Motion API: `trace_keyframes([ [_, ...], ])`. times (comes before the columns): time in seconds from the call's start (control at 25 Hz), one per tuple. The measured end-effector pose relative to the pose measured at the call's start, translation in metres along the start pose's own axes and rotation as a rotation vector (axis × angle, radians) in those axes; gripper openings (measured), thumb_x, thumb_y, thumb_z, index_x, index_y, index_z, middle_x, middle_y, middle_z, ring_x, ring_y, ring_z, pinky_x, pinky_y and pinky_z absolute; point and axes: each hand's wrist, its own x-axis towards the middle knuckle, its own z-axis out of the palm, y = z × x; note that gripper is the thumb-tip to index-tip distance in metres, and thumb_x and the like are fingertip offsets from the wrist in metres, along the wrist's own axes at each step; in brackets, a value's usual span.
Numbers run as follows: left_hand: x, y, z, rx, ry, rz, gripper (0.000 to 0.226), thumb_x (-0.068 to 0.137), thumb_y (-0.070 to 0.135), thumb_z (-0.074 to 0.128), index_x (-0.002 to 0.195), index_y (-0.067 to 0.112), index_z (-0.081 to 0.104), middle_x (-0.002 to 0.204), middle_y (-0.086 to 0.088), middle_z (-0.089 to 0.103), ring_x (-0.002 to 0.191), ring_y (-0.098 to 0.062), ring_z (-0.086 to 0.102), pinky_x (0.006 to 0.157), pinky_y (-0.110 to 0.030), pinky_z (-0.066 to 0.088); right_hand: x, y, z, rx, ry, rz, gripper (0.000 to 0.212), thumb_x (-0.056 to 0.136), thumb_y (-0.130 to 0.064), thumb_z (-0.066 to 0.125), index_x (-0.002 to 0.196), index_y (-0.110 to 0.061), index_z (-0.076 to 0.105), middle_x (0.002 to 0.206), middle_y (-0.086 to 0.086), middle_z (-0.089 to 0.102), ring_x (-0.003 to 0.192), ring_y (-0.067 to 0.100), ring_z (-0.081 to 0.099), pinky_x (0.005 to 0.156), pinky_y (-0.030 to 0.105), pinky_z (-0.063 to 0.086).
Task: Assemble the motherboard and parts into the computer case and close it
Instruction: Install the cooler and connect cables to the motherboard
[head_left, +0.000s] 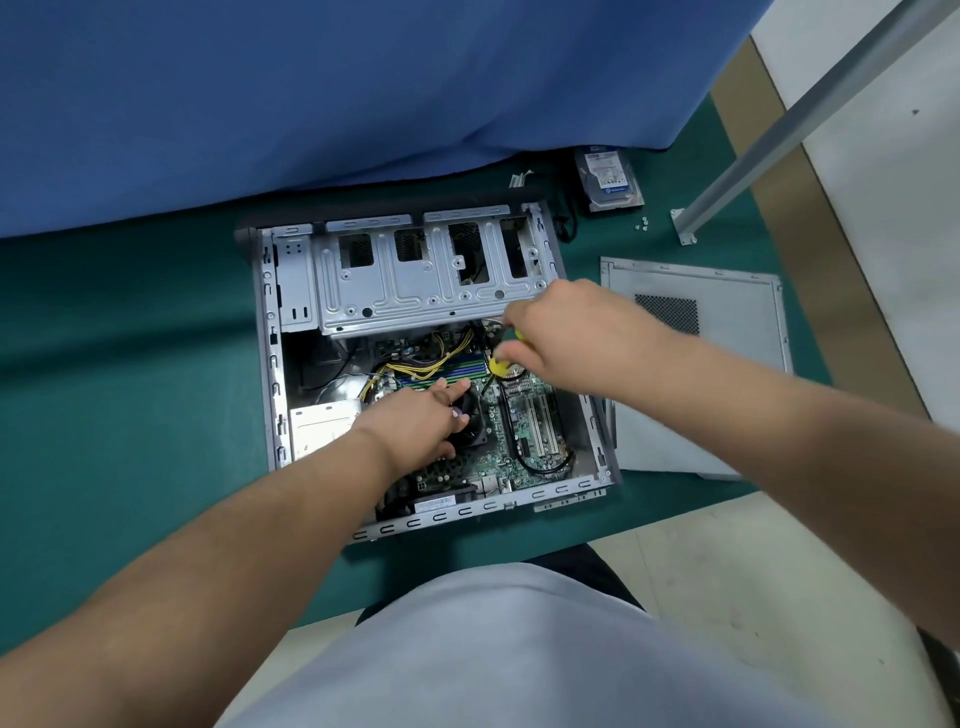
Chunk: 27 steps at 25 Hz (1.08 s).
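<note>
The open computer case (270, 364) lies on its side on the green mat. A green motherboard (524, 431) sits inside it, with yellow cables (431, 364) running across its far part. My left hand (421, 421) rests with straight fingers on the black CPU fan (475, 423) in the middle of the board. My right hand (561, 332) grips a yellow-handled screwdriver (501, 366) that points down at the board's far right area. The tip is hidden. The case's grey side panel (727, 322) lies flat on the mat to the right.
A hard drive (610, 179) lies beyond the case at the back right, with a few small screws (642, 223) near it. A metal post (779, 135) on a foot stands at the right. Blue cloth (311, 93) hangs behind the case.
</note>
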Motion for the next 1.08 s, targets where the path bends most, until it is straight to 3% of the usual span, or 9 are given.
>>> trace_keyframes([
  [0.08,0.000,-0.001,0.001,0.003,-0.007,0.004,0.053,0.105,0.046,0.050,0.155,0.032,0.040,0.171,0.002,-0.003,0.146,-0.033,0.041,0.100,-0.048,0.054,0.000,-0.016,0.008,-0.053,0.010,0.207,0.054,0.106,-0.059,0.031,0.097,-0.014,0.060,0.063,0.001,0.038,0.057,0.024,0.043,0.047,0.031,0.025],
  [0.2,0.000,-0.001,0.001,0.004,-0.010,0.001,0.053,0.104,0.046,0.051,0.154,0.032,0.040,0.171,0.002,-0.003,0.145,-0.034,0.042,0.100,-0.049,0.054,0.007,-0.024,0.014,-0.113,0.087,0.249,0.065,0.103,-0.067,0.023,0.084,-0.016,0.057,0.063,0.001,0.040,0.051,0.020,0.034,0.048,0.029,0.022],
  [0.28,-0.001,0.000,0.001,-0.005,-0.010,-0.003,0.053,0.104,0.045,0.052,0.154,0.032,0.041,0.171,0.002,-0.001,0.144,-0.035,0.043,0.101,-0.049,0.053,0.008,-0.016,0.007,-0.040,0.028,0.068,0.055,0.101,-0.066,0.037,0.105,-0.016,0.062,0.092,0.003,0.055,0.066,0.024,0.051,0.054,0.032,0.035],
  [0.4,-0.002,-0.001,0.001,-0.003,0.008,-0.003,0.052,0.104,0.045,0.052,0.153,0.032,0.042,0.171,0.003,-0.001,0.144,-0.035,0.044,0.098,-0.048,0.054,0.005,0.000,-0.005,-0.023,-0.140,-0.201,0.037,0.099,-0.034,0.064,0.134,-0.028,0.058,0.136,-0.001,0.049,0.095,0.027,0.063,0.075,0.038,0.052],
  [0.52,-0.001,0.000,0.004,0.014,0.010,-0.008,0.051,0.104,0.046,0.051,0.153,0.033,0.041,0.171,0.004,-0.001,0.143,-0.035,0.044,0.095,-0.048,0.054,0.002,0.001,0.002,0.082,-0.131,-0.081,0.031,0.099,-0.032,0.063,0.130,-0.025,0.062,0.115,0.003,0.064,0.104,0.028,0.063,0.080,0.038,0.053],
  [0.64,0.000,-0.001,0.006,0.016,-0.004,-0.018,0.052,0.104,0.046,0.051,0.154,0.035,0.040,0.171,0.005,-0.003,0.139,-0.036,0.049,0.093,-0.048,0.055,0.007,-0.007,0.021,0.258,0.014,0.306,0.048,0.103,-0.053,0.045,0.086,-0.010,0.058,0.075,0.006,0.055,0.079,0.031,0.061,0.060,0.035,0.039],
  [0.76,0.002,-0.002,0.006,0.000,-0.013,-0.017,0.053,0.104,0.047,0.051,0.154,0.036,0.039,0.170,0.006,-0.006,0.139,-0.036,0.049,0.094,-0.049,0.055,0.005,-0.009,0.031,0.245,0.100,0.516,0.063,0.102,-0.062,0.035,0.066,-0.013,0.050,0.064,0.005,0.048,0.063,0.029,0.054,0.049,0.032,0.030],
  [0.92,0.000,0.000,0.005,0.017,-0.018,-0.022,0.053,0.104,0.048,0.050,0.154,0.036,0.038,0.171,0.005,-0.004,0.136,-0.037,0.052,0.093,-0.049,0.055,-0.005,0.002,0.020,0.223,-0.011,0.049,0.043,0.098,-0.052,0.059,0.129,-0.023,0.061,0.122,0.005,0.057,0.095,0.029,0.064,0.076,0.037,0.051],
  [1.08,-0.002,-0.001,0.004,0.002,-0.019,-0.026,0.053,0.104,0.047,0.050,0.154,0.036,0.039,0.171,0.006,-0.005,0.136,-0.037,0.052,0.096,-0.050,0.054,-0.002,0.008,0.003,-0.031,-0.142,-0.246,0.047,0.096,-0.011,0.062,0.139,-0.030,0.056,0.130,-0.001,0.056,0.105,0.027,0.063,0.085,0.043,0.056],
])
